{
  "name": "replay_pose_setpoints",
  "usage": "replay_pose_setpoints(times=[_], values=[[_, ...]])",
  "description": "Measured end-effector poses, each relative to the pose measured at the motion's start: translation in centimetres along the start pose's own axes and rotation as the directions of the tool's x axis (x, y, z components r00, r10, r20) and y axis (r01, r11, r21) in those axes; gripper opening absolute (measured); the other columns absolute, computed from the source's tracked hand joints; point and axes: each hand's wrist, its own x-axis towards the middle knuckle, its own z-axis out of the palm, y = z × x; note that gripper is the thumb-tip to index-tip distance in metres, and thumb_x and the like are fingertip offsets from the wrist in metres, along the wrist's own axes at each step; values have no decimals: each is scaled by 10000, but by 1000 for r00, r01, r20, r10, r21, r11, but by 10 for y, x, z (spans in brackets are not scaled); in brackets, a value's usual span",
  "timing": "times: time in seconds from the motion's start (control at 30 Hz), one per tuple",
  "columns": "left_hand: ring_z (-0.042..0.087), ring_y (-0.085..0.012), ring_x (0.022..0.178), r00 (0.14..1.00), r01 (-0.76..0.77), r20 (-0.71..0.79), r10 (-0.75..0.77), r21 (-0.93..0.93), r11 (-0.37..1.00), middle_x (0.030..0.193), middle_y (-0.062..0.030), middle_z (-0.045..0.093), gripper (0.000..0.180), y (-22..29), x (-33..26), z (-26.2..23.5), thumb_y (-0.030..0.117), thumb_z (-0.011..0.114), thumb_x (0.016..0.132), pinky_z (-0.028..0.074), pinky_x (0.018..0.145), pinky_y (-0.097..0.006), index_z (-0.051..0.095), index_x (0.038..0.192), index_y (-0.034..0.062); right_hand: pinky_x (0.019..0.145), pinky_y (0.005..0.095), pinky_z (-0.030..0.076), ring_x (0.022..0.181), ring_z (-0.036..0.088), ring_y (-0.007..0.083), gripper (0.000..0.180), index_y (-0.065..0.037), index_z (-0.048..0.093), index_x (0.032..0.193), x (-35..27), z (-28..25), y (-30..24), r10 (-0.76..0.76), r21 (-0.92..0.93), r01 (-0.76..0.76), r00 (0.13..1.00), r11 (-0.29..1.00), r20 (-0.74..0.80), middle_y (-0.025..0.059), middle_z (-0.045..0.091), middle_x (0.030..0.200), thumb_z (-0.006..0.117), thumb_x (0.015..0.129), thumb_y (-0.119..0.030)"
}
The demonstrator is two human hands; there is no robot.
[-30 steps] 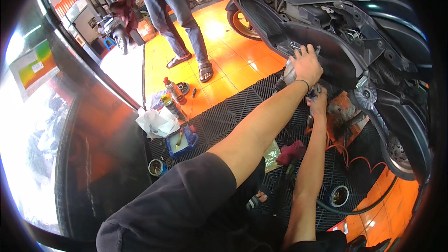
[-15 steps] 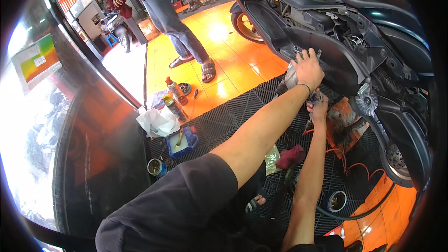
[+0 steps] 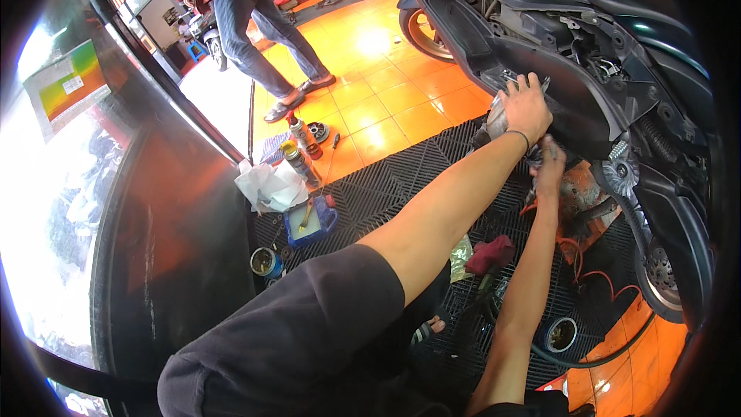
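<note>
The step in hand appears to be two-handed work on the grey metal part (image 3: pixel 495 117) low on the near side of the scooter (image 3: pixel 579 81). The left hand (image 3: pixel 528 110) lies over this part, fingers spread; the right hand (image 3: pixel 549 166) is just below, fingers curled, but blur hides what, if anything, it pinches. The next move likely calls for steady bracing by the left hand and controlled finger work by the right. Containers: a cut-down blue jug (image 3: pixel 330 224) serves as a tray, a brush (image 3: pixel 307 215) lying across it over a pale area, liquid or bare bottom unclear. The left can (image 3: pixel 279 266) and the right can (image 3: pixel 547 337) hold brownish contents, not identifiable. Two spray cans (image 3: pixel 299 165) stand beyond the jug, contents hidden.
</note>
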Motion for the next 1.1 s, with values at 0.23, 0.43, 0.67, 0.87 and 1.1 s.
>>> replay_pose_setpoints(times=[0.23, 0.43, 0.67, 0.87, 1.1], values=[[488, -424, 1217, 999, 20, -27, -20, -2, 1000, 1267, -229, 533, 535, -3, 2, 0, 121, 644, 753, 367, 986, -574, 469, 1240, -15, 376, 190, 264, 473, 397, 46, 399, -68, 549, 872, 2, -10, 4, 136, 153, -146, 988, 977, 73, -36, 424, 606, 584, 986, -449], [494, -412, 1205, 999, 6, -43, -6, 11, 1000, 1233, -210, 541, 511, -2, 0, 1, 126, 651, 747, 366, 990, -569, 479, 1212, 0, 368, 206, 263, 466, 415, 57, 338, -62, 555, 870, -1, -6, 25, 350, 88, -385, 898, 919, 267, -19, 447, 604, 551, 1018, -366], [494, -389, 1213, 1000, 8, 29, -8, 12, 1000, 1253, -193, 537, 528, 6, 1, 1, 138, 685, 736, 363, 1008, -566, 479, 1206, 14, 390, 207, 296, 495, 437, 60, 274, -50, 592, 909, 1, 1, 35, 31, 73, -33, 999, 997, 18, -14, 503, 682, 529, 1030, -287], [486, -322, 1222, 994, 22, 103, -32, 100, 995, 1245, -141, 531, 697, 3, 1, -3, 211, 762, 665, 364, 1018, -497, 474, 1276, 38, 411, 185, 317, 520, 457, 48, 275, -56, 620, 983, 4, -1, 38, 107, 15, -108, 994, 994, 8, -22, 522, 704, 559, 1004, -323], [467, -364, 1235, 992, 50, -118, -47, 28, 998, 1252, -174, 515, 665, -12, 0, 22, 136, 746, 686, 352, 1052, -528, 455, 1271, 9, 370, 189, 264, 479, 422, 51, 420, -45, 590, 1051, 21, -30, 40, 158, 15, -158, 987, 987, 9, -12, 507, 689, 575, 986, -460]])
